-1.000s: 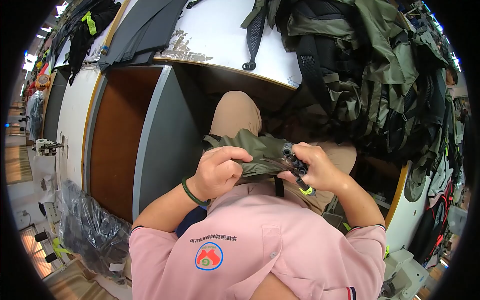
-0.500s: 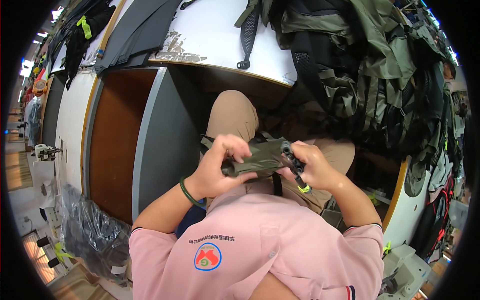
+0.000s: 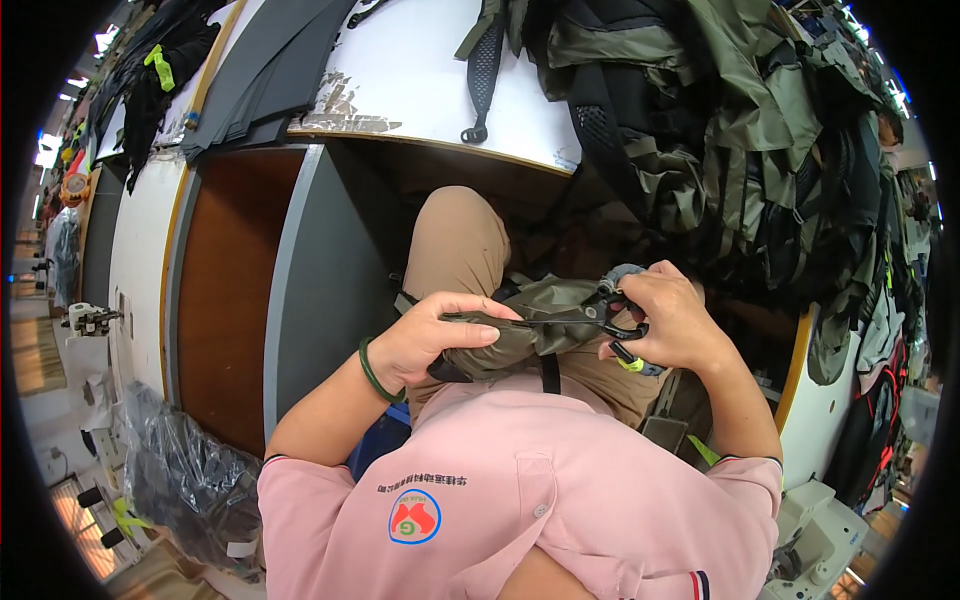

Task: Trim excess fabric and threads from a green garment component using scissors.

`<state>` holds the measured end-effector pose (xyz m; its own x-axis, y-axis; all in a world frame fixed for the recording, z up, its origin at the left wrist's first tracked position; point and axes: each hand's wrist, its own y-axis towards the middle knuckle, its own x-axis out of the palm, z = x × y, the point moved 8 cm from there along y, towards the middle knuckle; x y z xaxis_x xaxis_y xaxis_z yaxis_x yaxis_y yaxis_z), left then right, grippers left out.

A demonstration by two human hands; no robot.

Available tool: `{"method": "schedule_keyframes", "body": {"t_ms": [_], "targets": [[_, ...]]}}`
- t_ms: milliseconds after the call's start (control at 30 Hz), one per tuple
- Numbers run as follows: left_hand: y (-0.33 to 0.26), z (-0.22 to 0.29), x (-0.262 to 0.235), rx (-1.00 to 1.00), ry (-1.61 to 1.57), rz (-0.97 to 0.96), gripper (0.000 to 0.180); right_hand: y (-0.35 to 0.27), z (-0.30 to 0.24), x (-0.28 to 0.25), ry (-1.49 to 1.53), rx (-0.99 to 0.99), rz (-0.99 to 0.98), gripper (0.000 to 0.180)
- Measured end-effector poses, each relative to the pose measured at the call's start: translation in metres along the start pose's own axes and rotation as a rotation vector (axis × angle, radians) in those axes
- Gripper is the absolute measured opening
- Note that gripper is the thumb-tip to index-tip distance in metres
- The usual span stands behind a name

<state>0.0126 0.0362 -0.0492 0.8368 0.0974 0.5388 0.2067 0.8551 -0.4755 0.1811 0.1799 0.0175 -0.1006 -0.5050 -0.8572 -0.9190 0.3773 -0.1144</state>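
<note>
Across my lap lies a bunched olive-green fabric piece (image 3: 505, 352) with a black strap (image 3: 551, 373) hanging from it. My left hand (image 3: 425, 335) pinches its left end between thumb and fingers. With fingers through the handles, my right hand (image 3: 675, 315) grips scissors (image 3: 592, 314), black-handled and partly wrapped in grey cloth. Their blades point left along the fabric, toward my left fingertips. Whether the blades are apart or together is too fine to tell. A small yellow-green tab (image 3: 628, 360) shows just beneath the right hand.
Ahead is a white worktop (image 3: 420, 85) with a worn edge and dark grey sheets (image 3: 270, 70). Olive and black backpack pieces (image 3: 720, 120) pile up and hang at the right. A grey panel (image 3: 325, 260) stands left of my knee. Clear plastic wrapping (image 3: 185, 470) lies lower left.
My right hand has turned and moved right and slightly up, bringing the scissors' blades level along the fabric. My left fingers have lowered onto the fabric and pinch it.
</note>
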Motion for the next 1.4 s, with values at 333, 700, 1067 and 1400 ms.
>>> {"method": "schedule_keyframes", "body": {"t_ms": [333,700,1067,1400], "targets": [[0.002,-0.007,0.0,-0.012,-0.056,0.003,0.033,-0.003,-0.002,0.009,0.039,-0.033,-0.011,0.052],[0.0,-0.002,0.003,0.028,-0.015,-0.024,0.029,-0.004,0.0,0.007,-0.074,-0.082,0.059,0.049],[-0.155,-0.155,-0.156,-0.684,0.548,-0.181,0.033,0.002,0.03,-0.014,0.234,0.064,0.171,0.054],[-0.142,-0.176,-0.161,-0.523,0.927,-0.282,0.032,0.022,0.035,0.0,0.302,0.025,0.119,0.052]]}}
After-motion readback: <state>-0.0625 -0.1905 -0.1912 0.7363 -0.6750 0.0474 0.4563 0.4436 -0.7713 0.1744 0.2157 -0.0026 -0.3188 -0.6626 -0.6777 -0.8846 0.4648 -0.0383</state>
